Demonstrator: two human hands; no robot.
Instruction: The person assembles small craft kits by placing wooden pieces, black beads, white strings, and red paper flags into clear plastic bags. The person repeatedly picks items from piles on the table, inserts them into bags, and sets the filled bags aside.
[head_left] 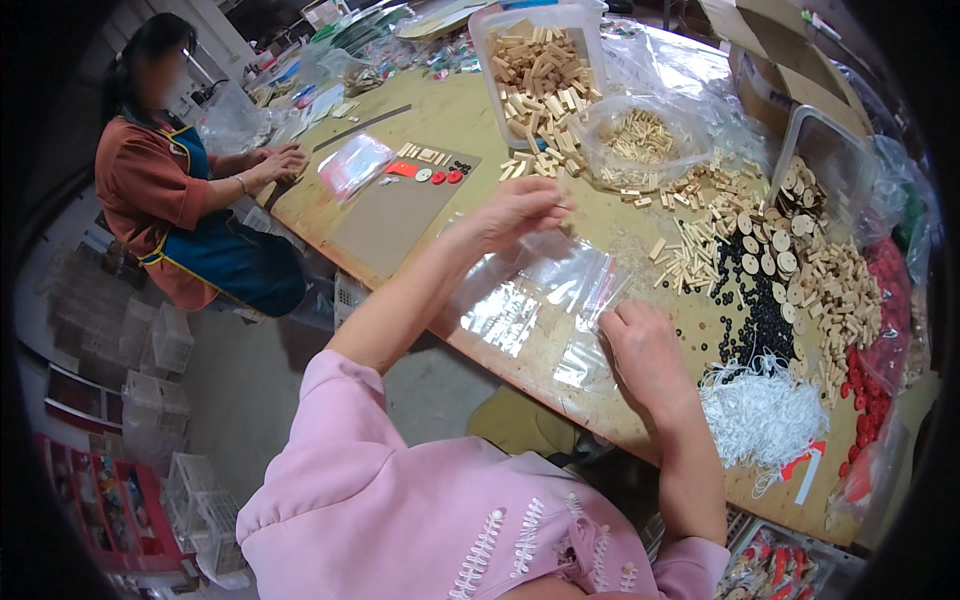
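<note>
My left hand (525, 212) reaches over the table just in front of a heap of small wooden blocks (545, 85). Its fingers are pinched together; what sits between them is too small to make out. Below it lie clear zip bags (500, 310), overlapping and shiny, near the table's front edge. My right hand (645, 350) rests at the right side of these bags, its fingers closed at the edge of one bag with a reddish zip strip (602, 280). A bundle of white strings (765, 410) lies to the right of that hand.
Wooden sticks (690, 260), wooden discs (780, 240), black beads (755, 315) and red pieces (868, 400) are heaped at the right. A clear tub (490, 50) and a bag of small wooden pieces (645, 140) stand behind. A brown board (385, 225) carries sample parts. Another person (180, 180) works at left.
</note>
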